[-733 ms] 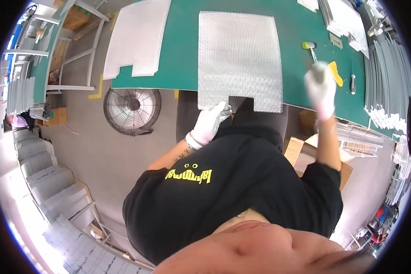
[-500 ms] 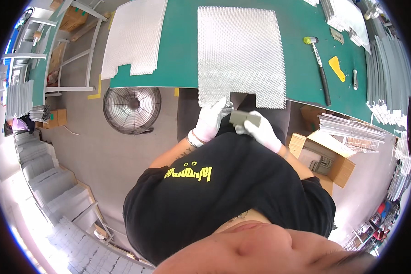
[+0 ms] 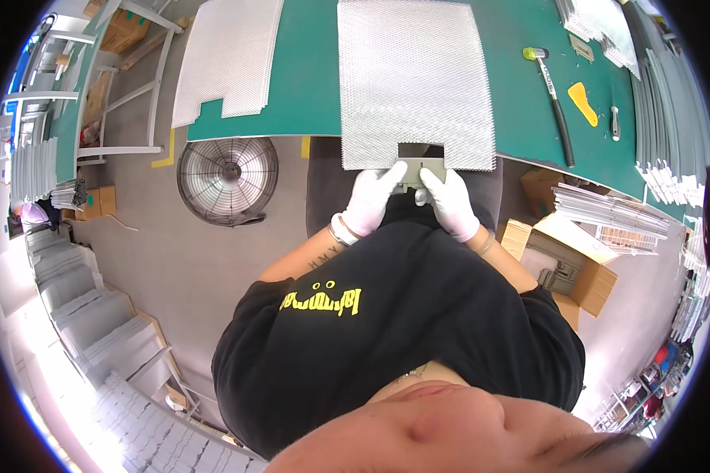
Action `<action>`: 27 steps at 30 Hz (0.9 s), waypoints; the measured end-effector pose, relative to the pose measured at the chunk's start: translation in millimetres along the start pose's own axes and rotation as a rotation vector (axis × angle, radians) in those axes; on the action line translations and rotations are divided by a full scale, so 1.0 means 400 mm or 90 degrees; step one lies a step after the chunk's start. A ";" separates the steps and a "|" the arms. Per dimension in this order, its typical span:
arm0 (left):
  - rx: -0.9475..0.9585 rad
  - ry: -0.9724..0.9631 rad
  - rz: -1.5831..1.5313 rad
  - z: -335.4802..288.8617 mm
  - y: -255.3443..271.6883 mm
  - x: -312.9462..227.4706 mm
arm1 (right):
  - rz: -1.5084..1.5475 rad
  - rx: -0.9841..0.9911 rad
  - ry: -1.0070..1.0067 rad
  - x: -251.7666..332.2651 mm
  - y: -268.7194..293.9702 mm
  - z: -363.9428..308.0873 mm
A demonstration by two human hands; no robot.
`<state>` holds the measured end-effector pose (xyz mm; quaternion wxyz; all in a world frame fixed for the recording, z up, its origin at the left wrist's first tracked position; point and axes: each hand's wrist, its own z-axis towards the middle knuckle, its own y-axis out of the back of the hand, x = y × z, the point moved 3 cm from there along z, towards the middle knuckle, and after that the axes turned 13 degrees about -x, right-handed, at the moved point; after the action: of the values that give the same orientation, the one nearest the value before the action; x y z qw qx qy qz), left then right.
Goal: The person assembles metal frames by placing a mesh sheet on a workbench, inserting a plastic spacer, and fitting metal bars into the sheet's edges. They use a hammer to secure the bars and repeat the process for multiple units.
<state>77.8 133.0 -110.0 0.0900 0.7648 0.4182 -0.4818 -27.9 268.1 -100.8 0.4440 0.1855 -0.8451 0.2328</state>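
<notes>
A silver mesh sheet (image 3: 414, 83) lies on the green table, its near end overhanging the edge. A rectangular notch is cut into that end. At the notch sits a small flat grey-green plate (image 3: 420, 170), held level between my two white-gloved hands. My left hand (image 3: 375, 197) grips the plate's left end, thumb on top. My right hand (image 3: 450, 203) has its right end, with the thumb on top and fingers curled beneath. Whether the plate touches the mesh inside the notch, I cannot tell.
On the green table (image 3: 528, 126) lie another notched mesh sheet (image 3: 229, 55), a mallet (image 3: 554, 106), a yellow scraper-like tool (image 3: 582, 104) and a screwdriver (image 3: 614, 124). An open carton (image 3: 592, 292) holding grey parts stands at right. A floor fan (image 3: 229, 181) stands left.
The plate has moved left and up to the notch and turned level. My left hand has come off the mesh corner onto the plate. The mesh sits slightly higher in view.
</notes>
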 end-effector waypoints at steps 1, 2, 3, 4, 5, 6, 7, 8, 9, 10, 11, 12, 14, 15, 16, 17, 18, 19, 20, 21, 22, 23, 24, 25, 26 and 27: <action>0.031 -0.004 0.084 -0.002 -0.004 -0.004 | -0.021 0.000 0.028 0.001 0.001 0.002; 0.034 -0.016 0.027 -0.010 -0.025 -0.008 | -0.042 -0.001 0.057 0.002 0.002 0.002; 0.036 0.005 0.027 -0.012 -0.026 -0.006 | 0.016 -0.077 0.063 -0.001 0.007 -0.002; 0.038 0.023 0.027 -0.011 -0.023 -0.008 | 0.076 -0.152 0.069 -0.003 0.006 -0.008; 0.040 0.042 0.028 -0.010 -0.020 -0.010 | 0.136 -0.226 0.076 -0.002 0.007 -0.013; 0.046 0.044 0.030 -0.005 -0.014 -0.011 | 0.155 -0.240 0.078 0.008 0.010 -0.012; 0.051 0.048 0.032 0.001 -0.004 -0.006 | 0.118 -0.228 0.101 0.007 0.015 -0.012; 0.057 0.052 0.033 0.004 0.002 0.000 | 0.081 -0.216 0.124 0.003 0.025 -0.011; 0.065 0.052 0.013 0.006 0.003 0.007 | 0.043 -0.204 0.147 0.002 0.033 -0.011; 0.073 0.052 -0.007 0.009 0.002 0.009 | 0.095 -0.200 0.074 0.005 0.036 -0.011; 0.081 0.051 -0.027 0.011 0.001 0.010 | 0.104 -0.204 0.065 0.001 0.038 -0.010; 0.076 0.050 -0.053 0.010 -0.001 0.013 | 0.112 -0.208 0.056 -0.006 0.040 -0.007; 0.064 0.050 -0.106 0.001 -0.008 0.019 | 0.138 -0.216 0.047 -0.004 0.038 -0.006; 0.072 0.056 -0.120 0.001 -0.010 0.019 | 0.157 -0.221 0.048 -0.003 0.033 -0.006; 0.079 0.063 -0.135 -0.001 -0.012 0.015 | 0.176 -0.226 0.047 -0.002 0.030 -0.008; 0.087 0.069 -0.150 -0.003 -0.012 0.013 | 0.170 -0.228 0.050 -0.004 0.033 -0.007; 0.094 0.074 -0.146 -0.002 -0.010 0.014 | 0.164 -0.231 0.052 -0.009 0.036 -0.006; 0.100 0.077 -0.144 -0.003 -0.007 0.012 | 0.156 -0.231 0.054 -0.009 0.037 -0.005; 0.106 0.080 -0.141 -0.005 -0.006 0.011 | 0.152 -0.231 0.048 -0.009 0.037 -0.005; 0.135 0.099 -0.194 -0.011 -0.010 0.011 | 0.147 -0.232 0.043 -0.009 0.036 -0.005; 0.167 0.121 -0.246 -0.024 -0.023 -0.005 | 0.143 -0.235 0.038 -0.006 0.037 -0.004; 0.199 0.142 -0.298 -0.036 -0.034 -0.017 | 0.123 -0.189 0.044 -0.020 0.041 0.003; 0.216 0.147 -0.132 -0.047 -0.022 -0.019 | 0.103 -0.143 0.051 -0.048 0.050 0.015; 0.232 0.151 0.034 -0.057 0.005 -0.032 | 0.083 -0.100 0.057 -0.063 0.057 0.017; 0.419 0.058 0.558 -0.057 0.014 -0.109 | 0.027 -0.020 0.064 -0.050 0.043 0.006; 0.426 -0.369 0.807 -0.075 0.053 -0.119 | 0.086 0.056 0.037 -0.042 0.024 0.000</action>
<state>104.2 109.5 -61.6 0.2188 0.6881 -0.3077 -0.6196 -23.9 277.8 -117.1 0.4429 0.1408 -0.8315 0.3044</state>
